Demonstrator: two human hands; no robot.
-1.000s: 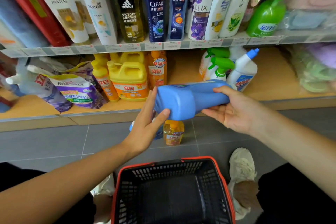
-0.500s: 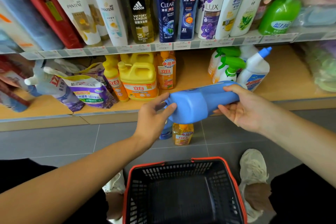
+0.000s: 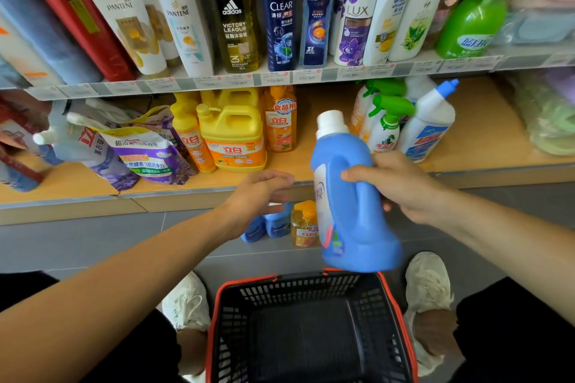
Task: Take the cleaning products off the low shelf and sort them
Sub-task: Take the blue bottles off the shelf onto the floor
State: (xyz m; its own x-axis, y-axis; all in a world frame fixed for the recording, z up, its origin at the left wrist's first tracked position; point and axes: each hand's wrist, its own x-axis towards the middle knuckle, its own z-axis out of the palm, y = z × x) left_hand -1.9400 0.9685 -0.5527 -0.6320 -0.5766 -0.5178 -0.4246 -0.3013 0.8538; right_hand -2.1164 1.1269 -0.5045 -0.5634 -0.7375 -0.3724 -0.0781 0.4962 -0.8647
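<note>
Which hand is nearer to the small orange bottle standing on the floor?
Left. The left hand, open and holding nothing, hangs just up and left of the small orange bottle. The right hand grips the blue detergent bottle, which stands between it and the orange one.

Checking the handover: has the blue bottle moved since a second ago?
Yes. The blue bottle turned from lying sideways to upright, against the shelf edge, now in the right hand alone.

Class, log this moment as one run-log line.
right hand: holds blue bottle upright | left hand: open, off bottle | basket: empty, below | floor: three small bottles
</note>
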